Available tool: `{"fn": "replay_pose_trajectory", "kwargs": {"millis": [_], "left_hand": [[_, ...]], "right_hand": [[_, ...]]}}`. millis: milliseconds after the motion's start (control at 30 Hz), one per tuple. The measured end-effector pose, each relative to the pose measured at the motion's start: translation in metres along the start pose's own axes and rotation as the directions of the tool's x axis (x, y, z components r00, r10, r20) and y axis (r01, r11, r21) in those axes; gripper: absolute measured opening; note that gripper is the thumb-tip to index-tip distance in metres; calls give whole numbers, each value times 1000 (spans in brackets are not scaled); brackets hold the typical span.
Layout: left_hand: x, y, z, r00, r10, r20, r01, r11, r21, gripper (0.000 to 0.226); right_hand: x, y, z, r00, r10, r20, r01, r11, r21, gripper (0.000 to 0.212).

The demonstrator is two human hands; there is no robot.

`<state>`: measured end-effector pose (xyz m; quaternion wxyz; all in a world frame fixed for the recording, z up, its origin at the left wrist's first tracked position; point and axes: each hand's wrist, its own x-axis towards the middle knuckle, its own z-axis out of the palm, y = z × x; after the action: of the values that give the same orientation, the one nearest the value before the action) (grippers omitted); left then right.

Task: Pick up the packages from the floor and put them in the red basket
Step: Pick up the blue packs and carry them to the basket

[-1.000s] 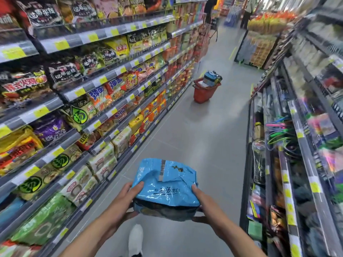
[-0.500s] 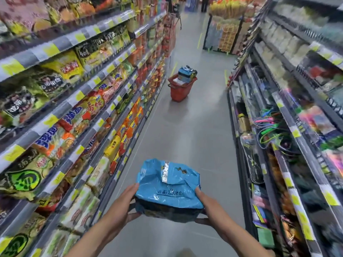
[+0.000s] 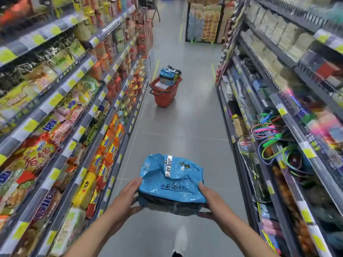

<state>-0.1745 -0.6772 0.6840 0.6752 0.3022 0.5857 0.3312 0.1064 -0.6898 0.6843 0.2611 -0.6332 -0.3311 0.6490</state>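
Blue crinkly pkg [image 3: 172, 180], red plastic basket [image 3: 165, 98]

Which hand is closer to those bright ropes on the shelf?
Right. The right hand grips the package at the edge facing the ropes; the left hand grips the opposite edge, farther away.

Bare forearms [image 3: 96, 230], bare left hand [image 3: 128, 197], bare right hand [image 3: 211, 201], one white shoe [image 3: 181, 238].
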Motion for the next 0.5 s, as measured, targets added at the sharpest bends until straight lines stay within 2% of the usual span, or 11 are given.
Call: {"fn": "replay_pose_trajectory", "kwargs": {"millis": [100, 233, 500], "left_hand": [[49, 41, 15, 999, 16, -29, -16, 1000, -14, 51], [104, 85, 29, 997, 27, -69, -30, 998, -53, 40], [229, 164, 17, 995, 37, -97, -47, 993, -108, 37]], "right_hand": [[47, -51, -25, 999, -25, 33, 26, 999, -26, 44], [105, -111, -46, 998, -31, 51, 33, 999, -42, 43], [224, -207, -57, 996, -49, 69, 55, 995, -86, 41]]}}
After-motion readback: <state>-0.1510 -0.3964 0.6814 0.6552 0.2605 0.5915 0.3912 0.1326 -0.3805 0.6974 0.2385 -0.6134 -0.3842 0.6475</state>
